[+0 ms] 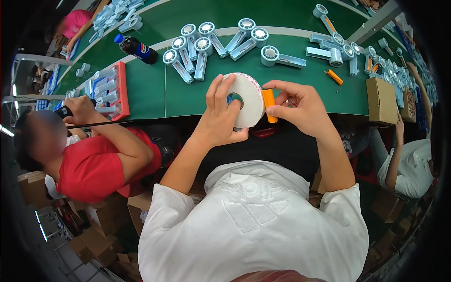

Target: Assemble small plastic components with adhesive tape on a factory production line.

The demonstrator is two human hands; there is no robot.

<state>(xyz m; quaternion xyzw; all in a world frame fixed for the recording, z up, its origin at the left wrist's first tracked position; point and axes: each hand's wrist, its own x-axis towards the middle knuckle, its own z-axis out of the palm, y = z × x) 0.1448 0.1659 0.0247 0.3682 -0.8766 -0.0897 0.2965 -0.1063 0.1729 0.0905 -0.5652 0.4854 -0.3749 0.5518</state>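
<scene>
A thick roll of white tape (252, 101) is gripped in my left hand (218, 110), with fingers at its core and the thumb along its lower edge. My right hand (300, 105) pinches an orange cylindrical battery (269, 106) between thumb and fingers. The battery's side is against the outer edge of the tape roll, or very close to it. Both hands are raised by the near edge of the green table. Beyond them lie several light-blue handheld fan housings (202, 44), some with their handles open. Another orange battery (333, 76) with wires rests on the table, right of my right hand.
A dark bottle with a blue cap (136, 49) stands on the left, near a red tray (123, 91) of blue parts. At the right are a cardboard box (381, 101) and a crowd of fan housings. Persons sit on both sides, one in a red shirt (94, 162).
</scene>
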